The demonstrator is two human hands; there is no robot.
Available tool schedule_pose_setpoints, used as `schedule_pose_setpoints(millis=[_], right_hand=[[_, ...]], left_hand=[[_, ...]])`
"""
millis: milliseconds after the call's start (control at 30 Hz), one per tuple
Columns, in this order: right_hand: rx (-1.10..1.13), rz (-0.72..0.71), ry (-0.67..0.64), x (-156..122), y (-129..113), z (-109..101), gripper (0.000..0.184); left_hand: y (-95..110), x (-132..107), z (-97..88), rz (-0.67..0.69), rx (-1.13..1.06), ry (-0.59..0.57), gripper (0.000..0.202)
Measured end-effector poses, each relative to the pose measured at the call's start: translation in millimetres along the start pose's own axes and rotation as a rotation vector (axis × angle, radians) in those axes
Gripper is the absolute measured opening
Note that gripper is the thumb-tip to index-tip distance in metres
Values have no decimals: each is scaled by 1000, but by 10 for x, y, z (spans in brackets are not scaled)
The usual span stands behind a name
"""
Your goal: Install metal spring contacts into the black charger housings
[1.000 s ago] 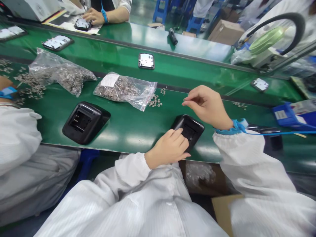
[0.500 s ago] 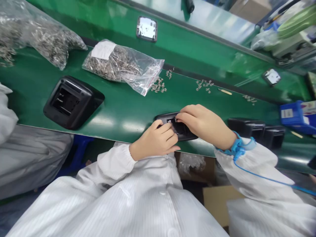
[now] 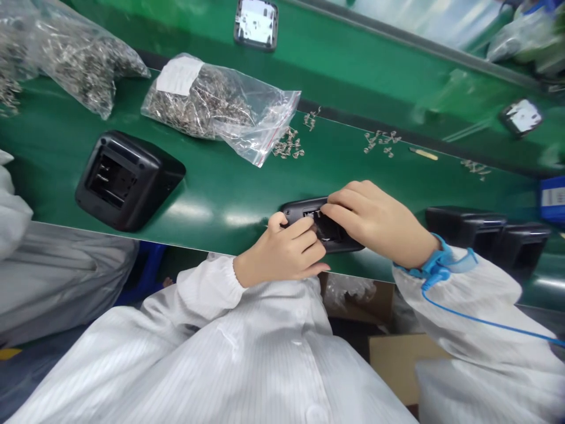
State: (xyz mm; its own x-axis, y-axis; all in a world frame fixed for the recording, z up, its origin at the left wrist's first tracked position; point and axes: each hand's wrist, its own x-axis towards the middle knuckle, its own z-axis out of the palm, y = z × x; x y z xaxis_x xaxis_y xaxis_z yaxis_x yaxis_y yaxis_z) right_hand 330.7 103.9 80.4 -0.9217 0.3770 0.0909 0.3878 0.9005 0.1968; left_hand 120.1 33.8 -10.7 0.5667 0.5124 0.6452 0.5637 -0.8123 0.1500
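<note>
A black plastic housing [image 3: 296, 208] lies at the near edge of the green table [image 3: 229, 182]. My left hand [image 3: 285, 250] grips its near left side with curled fingers. My right hand [image 3: 375, 218] reaches over it from the right, fingertips pinched and pressed into the housing's open recess; what they hold is too small to make out. A blue wrist strap [image 3: 435, 265] with a cord sits on my right wrist. Small metal clips [image 3: 289, 146] lie scattered on the table beyond the housing.
A second black housing [image 3: 126, 179] sits to the left. Two clear bags of metal clips [image 3: 220, 103] [image 3: 79, 56] lie further back. More black housings [image 3: 485, 227] stand at the right. Flat modules [image 3: 256, 22] [image 3: 522, 115] rest on the far belt. Another person's white sleeve [image 3: 9, 206] is at left.
My right hand came down from above the loose clips onto the housing's recess. My left hand kept hold of the housing. The view tilted downward.
</note>
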Motion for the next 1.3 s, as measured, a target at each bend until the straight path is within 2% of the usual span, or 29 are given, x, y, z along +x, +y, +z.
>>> schedule_pose_setpoints(millis=[200,333,533,700,1000,1100,1200,1300], right_hand=[[-4,46,15,45,-94,14,31],[-12,80,88,-5,-176,10,25],[138,151,195,-117,-207,45,18],[198,157,186,-107,-206,50,22],[242,178,95,-81,-205,66,28],[282,189,144,-112,-240,45,28],[307,370,336,-248,-226,-74,28],[146,706,530,-593,-105,-205,19]], left_hand=[[23,-13,-15,1,27,3,33],[38,0,-3,-33,17,10,30],[38,12,0,-37,5,12,30],[26,9,-13,-46,-9,-3,32],[13,-40,-33,-58,-44,-41,35],[10,-47,-39,-72,-49,-38,34],[10,-49,-41,-82,-32,-29,34],[21,-68,-98,-82,-15,-14,35]])
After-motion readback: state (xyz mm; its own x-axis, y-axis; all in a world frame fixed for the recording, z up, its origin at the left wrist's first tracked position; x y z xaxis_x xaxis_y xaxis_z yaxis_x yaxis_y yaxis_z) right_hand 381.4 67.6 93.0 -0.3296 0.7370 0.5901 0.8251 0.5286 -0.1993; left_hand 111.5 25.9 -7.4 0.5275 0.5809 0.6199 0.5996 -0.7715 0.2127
